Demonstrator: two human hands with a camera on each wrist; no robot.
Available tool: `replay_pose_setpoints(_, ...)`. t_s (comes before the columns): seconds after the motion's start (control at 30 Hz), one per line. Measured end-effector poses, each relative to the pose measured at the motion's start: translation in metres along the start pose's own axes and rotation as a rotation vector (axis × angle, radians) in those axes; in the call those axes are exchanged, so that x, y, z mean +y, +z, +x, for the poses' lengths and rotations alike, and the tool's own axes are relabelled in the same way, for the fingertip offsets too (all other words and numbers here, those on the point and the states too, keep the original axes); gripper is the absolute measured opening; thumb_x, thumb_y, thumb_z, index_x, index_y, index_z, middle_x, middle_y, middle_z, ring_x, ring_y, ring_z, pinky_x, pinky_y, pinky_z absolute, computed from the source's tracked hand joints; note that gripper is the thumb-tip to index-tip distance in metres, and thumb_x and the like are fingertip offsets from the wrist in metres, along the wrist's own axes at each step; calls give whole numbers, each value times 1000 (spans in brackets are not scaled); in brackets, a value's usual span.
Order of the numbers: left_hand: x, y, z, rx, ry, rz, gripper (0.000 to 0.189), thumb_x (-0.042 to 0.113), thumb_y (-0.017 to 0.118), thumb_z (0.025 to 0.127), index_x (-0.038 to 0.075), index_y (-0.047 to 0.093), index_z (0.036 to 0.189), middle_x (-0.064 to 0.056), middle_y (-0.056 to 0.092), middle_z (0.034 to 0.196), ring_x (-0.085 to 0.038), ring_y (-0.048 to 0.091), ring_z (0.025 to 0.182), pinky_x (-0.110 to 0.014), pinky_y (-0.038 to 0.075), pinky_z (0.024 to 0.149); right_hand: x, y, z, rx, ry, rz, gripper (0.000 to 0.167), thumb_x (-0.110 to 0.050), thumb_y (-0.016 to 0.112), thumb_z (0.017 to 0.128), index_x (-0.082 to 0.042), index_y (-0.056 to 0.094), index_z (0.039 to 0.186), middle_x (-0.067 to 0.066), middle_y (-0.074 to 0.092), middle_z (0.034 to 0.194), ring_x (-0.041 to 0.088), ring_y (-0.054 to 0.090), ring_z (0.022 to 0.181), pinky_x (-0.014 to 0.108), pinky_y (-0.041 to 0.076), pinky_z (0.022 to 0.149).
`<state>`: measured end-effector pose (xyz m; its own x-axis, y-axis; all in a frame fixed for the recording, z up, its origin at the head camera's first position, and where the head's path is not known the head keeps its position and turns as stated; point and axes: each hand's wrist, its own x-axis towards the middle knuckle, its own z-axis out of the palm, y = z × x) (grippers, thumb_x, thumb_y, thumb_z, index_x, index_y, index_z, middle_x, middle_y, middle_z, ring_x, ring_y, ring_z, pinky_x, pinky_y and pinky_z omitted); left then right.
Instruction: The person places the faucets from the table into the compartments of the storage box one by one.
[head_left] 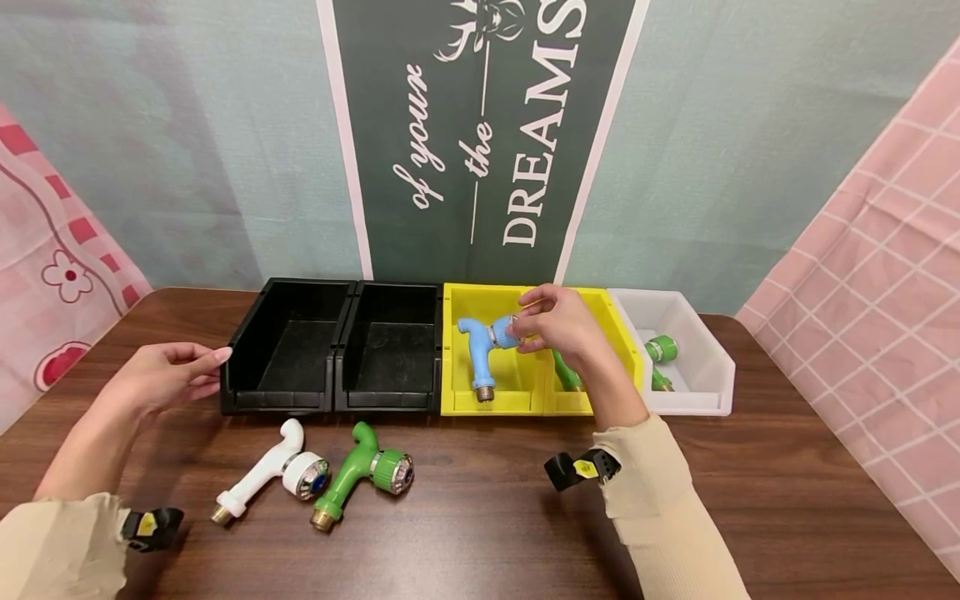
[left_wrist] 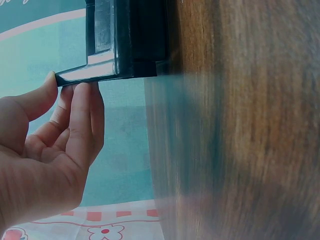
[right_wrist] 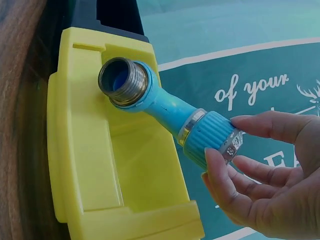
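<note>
My right hand [head_left: 566, 325] pinches the ribbed handle of a blue tap [head_left: 478, 354] between thumb and fingers. The tap is held over the left yellow bin [head_left: 502, 409], its threaded brass end pointing toward the front. In the right wrist view, that threaded end [right_wrist: 127, 82] is above the bin's front lip. At the far left, my left hand [head_left: 161, 379] grips the outer edge of a black bin [head_left: 277, 402], thumb at the rim. The left wrist view shows its fingers [left_wrist: 82, 110] against the bin's outer wall.
A white tap [head_left: 262, 472] and a green tap [head_left: 348, 483] lie on the wooden table before the black bins. Another green tap [head_left: 564, 371] lies in the right yellow bin, partly hidden by my arm. The white bin [head_left: 708, 358] at right holds green pieces [head_left: 662, 348].
</note>
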<state>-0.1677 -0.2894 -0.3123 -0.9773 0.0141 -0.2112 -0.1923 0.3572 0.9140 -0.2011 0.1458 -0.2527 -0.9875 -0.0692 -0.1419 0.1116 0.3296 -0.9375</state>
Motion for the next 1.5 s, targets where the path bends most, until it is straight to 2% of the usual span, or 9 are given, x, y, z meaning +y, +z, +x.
replay_pose_setpoints(0.17, 0, 0, 1, -6, -1, -4, 17, 28, 57, 90, 16, 63, 79, 5, 55, 77, -5, 58, 68, -24, 55, 67, -3, 3, 5, 18, 14, 16, 40, 1, 65, 80, 2, 46, 115, 18, 53, 98, 25, 61, 72, 37, 56, 67)
replay_pose_setpoints(0.4, 1, 0, 1, -7, 4, -3, 16, 25, 56, 91, 15, 62, 80, 4, 55, 77, -5, 58, 68, -23, 55, 67, -4, 7, 10, 48, 33, 16, 47, 0, 67, 79, 3, 44, 120, 18, 56, 97, 24, 62, 69, 39, 55, 70)
replay_pose_setpoints(0.73, 1, 1, 0, -2, -8, 4, 16, 26, 57, 91, 15, 62, 81, 5, 55, 77, -5, 57, 68, -23, 55, 67, -1, 9, 19, 89, 44, 38, 53, 3, 69, 78, 2, 41, 123, 17, 56, 96, 24, 61, 71, 34, 56, 65)
replay_pose_setpoints(0.93, 0, 1, 1, -7, -4, -19, 15, 27, 58, 90, 18, 62, 78, 6, 55, 77, -5, 58, 68, -23, 55, 67, 4, 11, 23, 98, 49, 40, 57, 3, 70, 76, -1, 39, 124, 19, 58, 96, 25, 62, 70, 36, 56, 66)
replay_pose_setpoints(1.07, 0, 1, 0, -4, -3, -4, 15, 26, 57, 90, 16, 62, 79, 5, 55, 77, -5, 58, 67, -23, 55, 67, 6, 13, 24, 107, 48, 48, 60, 4, 70, 76, -1, 37, 126, 19, 58, 96, 25, 62, 71, 35, 56, 65)
replay_pose_setpoints(1.23, 1, 0, 0, -7, -1, 8, 16, 26, 57, 91, 15, 62, 81, 5, 55, 77, -5, 58, 67, -23, 55, 67, 7, 16, 25, 103, 30, 57, 63, 6, 70, 75, 0, 36, 127, 20, 59, 95, 24, 62, 69, 42, 54, 71)
replay_pose_setpoints(1.5, 0, 1, 0, -3, 4, 11, 16, 26, 56, 91, 14, 62, 81, 5, 55, 78, -4, 58, 68, -23, 55, 67, 8, 19, 25, 95, 20, 20, 65, 5, 72, 73, 1, 36, 127, 20, 60, 93, 24, 62, 68, 44, 54, 71)
